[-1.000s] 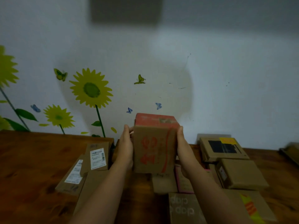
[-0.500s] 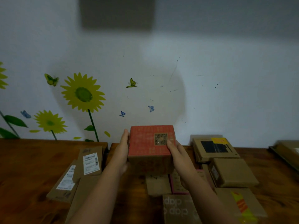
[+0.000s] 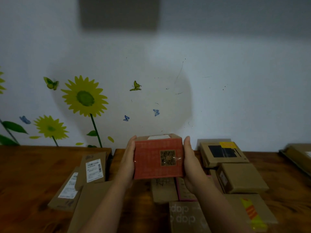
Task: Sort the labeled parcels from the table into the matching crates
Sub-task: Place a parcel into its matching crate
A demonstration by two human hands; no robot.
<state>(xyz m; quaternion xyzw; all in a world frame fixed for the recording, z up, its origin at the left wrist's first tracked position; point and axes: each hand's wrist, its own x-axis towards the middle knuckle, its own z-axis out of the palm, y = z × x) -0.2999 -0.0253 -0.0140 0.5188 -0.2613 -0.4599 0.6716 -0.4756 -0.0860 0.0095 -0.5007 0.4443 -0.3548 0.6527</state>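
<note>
Box (image 3: 158,158) held up between left hand (image 3: 128,161) and right hand (image 3: 191,163), flat palms pressing its sides; loose parcels (image 3: 242,177) lie below the grip. Stiff cardboard, probably light; plain sides grip best.

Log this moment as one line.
held: red parcel | left hand: presses left side | right hand: presses right side

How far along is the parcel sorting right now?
Done: nothing visibly sorted yet. In hand: the left hand and right hand hold a red parcel between them above the table. Left: the labeled flat parcels and brown boxes lying there.
</note>
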